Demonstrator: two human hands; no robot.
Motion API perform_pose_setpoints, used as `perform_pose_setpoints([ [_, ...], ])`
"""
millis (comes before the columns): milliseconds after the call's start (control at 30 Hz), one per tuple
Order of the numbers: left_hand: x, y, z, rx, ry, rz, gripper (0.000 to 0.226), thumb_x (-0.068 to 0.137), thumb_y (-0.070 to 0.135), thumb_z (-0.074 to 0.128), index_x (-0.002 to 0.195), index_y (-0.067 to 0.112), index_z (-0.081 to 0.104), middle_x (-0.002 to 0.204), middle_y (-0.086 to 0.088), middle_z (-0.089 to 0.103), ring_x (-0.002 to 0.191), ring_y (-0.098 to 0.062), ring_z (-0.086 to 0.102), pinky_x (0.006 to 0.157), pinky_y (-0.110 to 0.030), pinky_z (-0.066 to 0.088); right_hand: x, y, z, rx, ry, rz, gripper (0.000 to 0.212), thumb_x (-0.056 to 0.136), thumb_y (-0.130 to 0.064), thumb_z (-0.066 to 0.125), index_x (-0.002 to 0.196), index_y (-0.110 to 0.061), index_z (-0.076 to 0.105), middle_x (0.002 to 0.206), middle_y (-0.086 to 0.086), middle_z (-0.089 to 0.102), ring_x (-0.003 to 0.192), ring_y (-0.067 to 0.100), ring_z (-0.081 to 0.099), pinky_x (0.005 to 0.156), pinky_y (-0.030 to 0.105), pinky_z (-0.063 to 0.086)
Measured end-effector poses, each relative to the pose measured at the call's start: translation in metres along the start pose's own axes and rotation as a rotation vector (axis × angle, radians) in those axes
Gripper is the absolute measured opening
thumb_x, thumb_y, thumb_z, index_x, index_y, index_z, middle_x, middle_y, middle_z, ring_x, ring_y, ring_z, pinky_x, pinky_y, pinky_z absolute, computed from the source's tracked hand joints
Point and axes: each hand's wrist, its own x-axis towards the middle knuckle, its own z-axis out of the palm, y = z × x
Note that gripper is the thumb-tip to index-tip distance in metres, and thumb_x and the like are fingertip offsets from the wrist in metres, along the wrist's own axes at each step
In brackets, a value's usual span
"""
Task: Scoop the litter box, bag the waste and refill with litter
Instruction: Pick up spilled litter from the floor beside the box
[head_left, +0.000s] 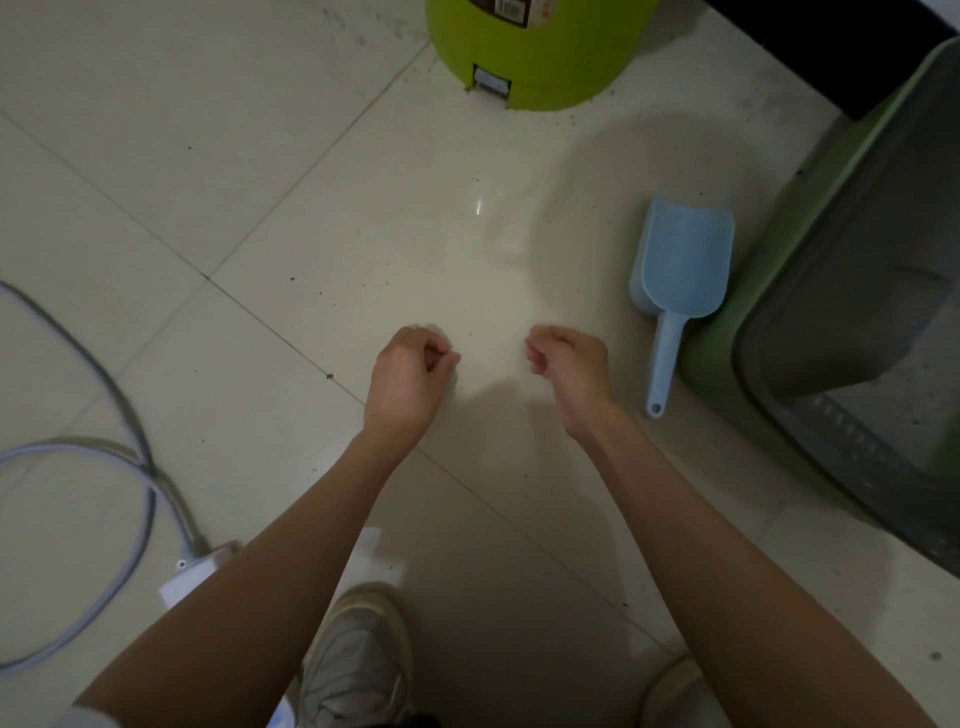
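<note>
My left hand (410, 371) and my right hand (569, 364) are held out side by side over the floor tiles, both with fingers pinched shut. Between and beyond them hangs a thin clear plastic bag (483, 249), barely visible apart from a glint and faint edges. Each hand seems to grip one side of its rim. A light blue litter scoop (680, 260) lies flat on the floor to the right of my right hand, handle towards me. Just past it stands the litter box (852, 322), with a green base, a dark grey hood and grey litter inside.
A lime green pedal bin (535, 57) stands at the top centre. Grey cables (130, 457) loop across the floor at left, ending in a white plug block (192, 574). My shoes (358, 660) are at the bottom. Litter specks dot the tiles.
</note>
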Motion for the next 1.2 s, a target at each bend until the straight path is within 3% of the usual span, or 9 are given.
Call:
perform_pose_setpoints([
  [67, 0.0, 0.0, 0.002, -0.029, 0.013, -0.022, 0.012, 0.08, 0.012, 0.069, 0.089, 0.007, 0.062, 0.081, -0.001, 0.053, 0.069, -0.012, 0.047, 0.066, -0.015, 0.031, -0.006, -0.005, 0.003, 0.287, -0.126, 0.082, 0.022, 0.087, 0.007, 0.054, 0.07, -0.006, 0.057, 0.067, 0.008, 0.054, 0.061, 0.012, 0.051, 0.056, 0.016, 0.045],
  [167, 0.002, 0.003, 0.002, -0.05, 0.027, -0.044, 0.007, 0.079, 0.01, 0.068, 0.084, 0.007, 0.064, 0.082, -0.001, 0.054, 0.066, -0.008, 0.046, 0.063, -0.008, 0.032, -0.006, -0.008, 0.007, 0.296, -0.193, 0.054, 0.023, 0.085, 0.012, 0.051, 0.071, -0.006, 0.055, 0.069, 0.01, 0.054, 0.061, 0.013, 0.052, 0.054, 0.014, 0.047],
  [300, 0.004, 0.002, 0.004, 0.043, -0.02, -0.018, 0.008, 0.084, 0.014, 0.064, 0.078, 0.008, 0.065, 0.079, 0.001, 0.051, 0.069, -0.013, 0.045, 0.062, -0.017, 0.027, -0.001, -0.005, 0.017, -0.148, -0.141, -0.101, 0.024, 0.088, 0.006, 0.045, 0.079, -0.009, 0.062, 0.071, 0.004, 0.059, 0.064, 0.013, 0.053, 0.059, 0.02, 0.044],
  [433, 0.002, 0.007, -0.003, -0.014, -0.013, -0.037, 0.011, 0.088, 0.013, 0.058, 0.08, 0.009, 0.064, 0.08, 0.002, 0.054, 0.071, -0.01, 0.048, 0.061, -0.013, 0.031, 0.002, -0.005, 0.033, -0.661, -0.13, -0.334, 0.017, 0.09, -0.013, 0.055, 0.097, -0.006, 0.069, 0.099, 0.005, 0.069, 0.094, 0.018, 0.061, 0.079, 0.015, 0.038],
  [567, -0.001, 0.008, -0.022, -0.392, 0.124, -0.379, 0.015, 0.083, 0.012, 0.059, 0.069, 0.016, 0.058, 0.069, 0.007, 0.057, 0.066, -0.007, 0.052, 0.064, -0.013, 0.042, 0.007, -0.004, 0.045, -0.791, -0.083, -0.38, 0.016, 0.088, -0.017, 0.061, 0.097, -0.005, 0.067, 0.104, 0.011, 0.067, 0.101, 0.024, 0.061, 0.089, 0.026, 0.041],
  [733, 0.008, 0.005, -0.037, -0.702, 0.109, -0.499, 0.023, 0.086, -0.004, 0.048, 0.076, 0.012, 0.063, 0.07, -0.001, 0.06, 0.061, -0.01, 0.053, 0.061, -0.017, 0.046, 0.003, -0.006, 0.05, -0.915, -0.094, -0.492, 0.02, 0.093, -0.014, 0.054, 0.094, 0.002, 0.066, 0.104, 0.017, 0.065, 0.1, 0.029, 0.059, 0.084, 0.029, 0.038],
  [834, 0.015, 0.006, -0.034, -0.49, 0.088, -0.458, 0.023, 0.09, 0.009, 0.047, 0.084, 0.013, 0.068, 0.074, 0.002, 0.063, 0.067, -0.012, 0.057, 0.069, -0.023, 0.046, 0.003, -0.007, 0.046, -0.725, -0.094, -0.399, 0.017, 0.091, -0.013, 0.055, 0.09, -0.001, 0.068, 0.095, 0.012, 0.068, 0.092, 0.024, 0.061, 0.079, 0.026, 0.041],
  [1034, 0.015, 0.01, -0.02, -0.063, 0.004, -0.151, 0.007, 0.081, 0.015, 0.066, 0.079, 0.009, 0.067, 0.077, 0.003, 0.06, 0.07, -0.011, 0.052, 0.062, -0.013, 0.031, -0.002, -0.008, 0.018, 0.371, -0.197, 0.097, 0.017, 0.087, 0.006, 0.055, 0.074, -0.003, 0.06, 0.061, 0.004, 0.062, 0.06, 0.01, 0.056, 0.058, 0.015, 0.048],
  [1200, 0.019, 0.01, -0.019, 0.085, -0.016, -0.098, 0.013, 0.085, 0.015, 0.061, 0.081, 0.005, 0.069, 0.083, -0.006, 0.061, 0.075, -0.02, 0.052, 0.065, -0.018, 0.03, 0.002, -0.009, 0.005, 0.53, -0.156, 0.174, 0.024, 0.09, 0.002, 0.043, 0.071, -0.004, 0.055, 0.049, 0.0, 0.062, 0.053, 0.01, 0.056, 0.053, 0.016, 0.046],
])
